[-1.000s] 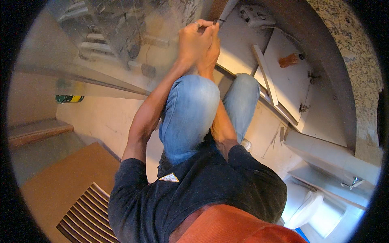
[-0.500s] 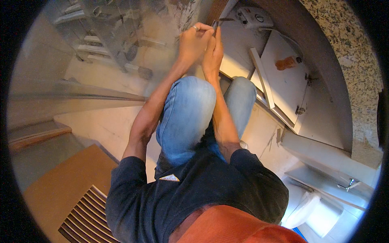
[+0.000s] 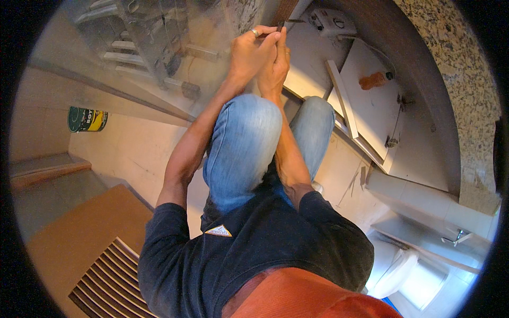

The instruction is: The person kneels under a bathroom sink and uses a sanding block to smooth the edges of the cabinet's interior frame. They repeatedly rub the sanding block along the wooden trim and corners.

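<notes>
My left hand (image 3: 248,57), with a ring on one finger, is closed in a pinch at the top of the view. Right against it, my right hand (image 3: 274,74) points upward, its fingertips meeting the left ones. Between the fingertips is a small dark tool (image 3: 281,25), with a thin, blade-like piece (image 3: 296,21) sticking out to the right. Fingers cover most of it, so its exact kind does not show. Both hands are beyond my bent knees (image 3: 249,143), in front of the opening of a cabinet (image 3: 313,58).
Inside the cabinet are a white box with dials (image 3: 333,22), an orange bottle (image 3: 373,80) and a loose white strip (image 3: 342,100). A speckled stone top (image 3: 472,69) curves along the right. At left are a glass door (image 3: 138,100), a green-and-yellow can (image 3: 87,119) and a slatted vent (image 3: 108,281).
The glass door at left has swung away from me, uncovering the can. My hands have shifted slightly up and left, still together around the dark tool.
</notes>
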A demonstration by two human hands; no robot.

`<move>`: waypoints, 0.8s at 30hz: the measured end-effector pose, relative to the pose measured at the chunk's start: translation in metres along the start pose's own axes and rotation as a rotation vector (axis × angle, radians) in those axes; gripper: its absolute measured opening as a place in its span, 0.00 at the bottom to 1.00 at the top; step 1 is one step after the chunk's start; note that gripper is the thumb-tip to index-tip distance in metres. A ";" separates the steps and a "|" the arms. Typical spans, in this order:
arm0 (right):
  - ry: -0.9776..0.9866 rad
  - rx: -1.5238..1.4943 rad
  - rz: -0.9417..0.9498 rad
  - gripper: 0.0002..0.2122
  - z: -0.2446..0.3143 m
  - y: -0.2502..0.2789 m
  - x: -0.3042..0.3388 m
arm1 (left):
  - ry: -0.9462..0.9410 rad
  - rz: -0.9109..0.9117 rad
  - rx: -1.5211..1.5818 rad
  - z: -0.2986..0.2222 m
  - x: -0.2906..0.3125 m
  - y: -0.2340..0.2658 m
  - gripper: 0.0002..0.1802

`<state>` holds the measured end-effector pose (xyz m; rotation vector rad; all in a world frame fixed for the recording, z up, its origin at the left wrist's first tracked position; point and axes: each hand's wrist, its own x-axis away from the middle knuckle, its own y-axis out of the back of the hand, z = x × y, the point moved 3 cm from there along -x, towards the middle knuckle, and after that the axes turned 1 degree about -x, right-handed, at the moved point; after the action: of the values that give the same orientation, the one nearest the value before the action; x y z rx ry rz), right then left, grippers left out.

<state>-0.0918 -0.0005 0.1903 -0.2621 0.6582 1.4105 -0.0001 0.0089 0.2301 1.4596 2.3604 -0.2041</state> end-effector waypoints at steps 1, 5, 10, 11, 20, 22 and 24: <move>0.001 0.018 -0.016 0.28 -0.001 -0.002 0.000 | -0.040 -0.035 -0.026 -0.002 -0.001 -0.001 0.13; -0.025 0.033 -0.041 0.29 -0.004 -0.009 -0.002 | -0.001 -0.085 -0.050 -0.005 -0.004 -0.004 0.11; 0.014 0.014 -0.033 0.26 -0.008 -0.006 -0.017 | -0.070 -0.119 -0.078 -0.013 -0.013 -0.013 0.10; 0.041 0.029 -0.036 0.27 -0.008 -0.005 -0.021 | -0.123 -0.141 -0.073 -0.016 -0.016 -0.015 0.10; -0.003 0.001 -0.026 0.28 0.006 0.001 -0.009 | -0.031 -0.089 -0.075 -0.021 -0.003 -0.001 0.12; -0.015 0.007 -0.015 0.28 0.008 0.001 -0.008 | -0.026 -0.072 -0.076 -0.025 -0.001 0.000 0.12; -0.030 0.017 -0.004 0.28 0.009 -0.001 -0.009 | -0.056 -0.091 -0.085 -0.030 -0.004 0.002 0.11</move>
<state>-0.0884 -0.0036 0.2028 -0.2287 0.6447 1.4014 -0.0036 0.0152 0.2597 1.2930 2.3622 -0.1629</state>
